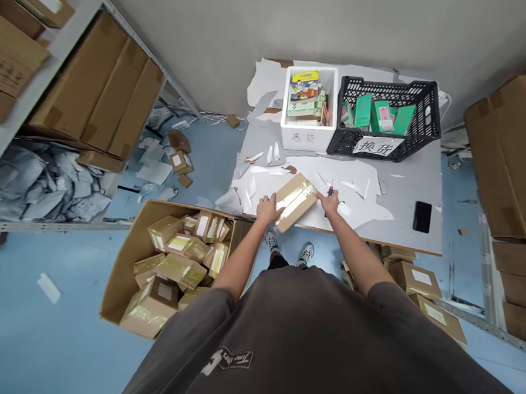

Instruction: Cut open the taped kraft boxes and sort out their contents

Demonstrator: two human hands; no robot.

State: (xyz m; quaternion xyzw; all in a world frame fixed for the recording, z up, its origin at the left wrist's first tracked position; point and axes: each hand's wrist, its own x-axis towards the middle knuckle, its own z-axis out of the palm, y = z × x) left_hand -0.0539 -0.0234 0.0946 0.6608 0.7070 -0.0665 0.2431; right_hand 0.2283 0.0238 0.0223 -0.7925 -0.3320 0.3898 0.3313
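A taped cardboard box (295, 200) is held at a tilt over the table's front edge, clear tape shining along its top. My left hand (267, 210) grips its left side, thumb laid over the near part of the top. At the box's right edge my right hand (328, 203) touches the cardboard with its thumb side. The same hand is closed around a utility knife (331, 191) with a red and black handle, its thin tip pointing away from me. Scraps of torn white paper (354, 188) lie about the box on the table (402, 228).
Behind the box stand a white foam bin (308, 139) with small packages and a black crate (430, 120) with green boxes. A phone (422, 217) lies at the right. A large carton (125, 263) full of parcels stands at my left, near shelves (85, 20) with boxes.
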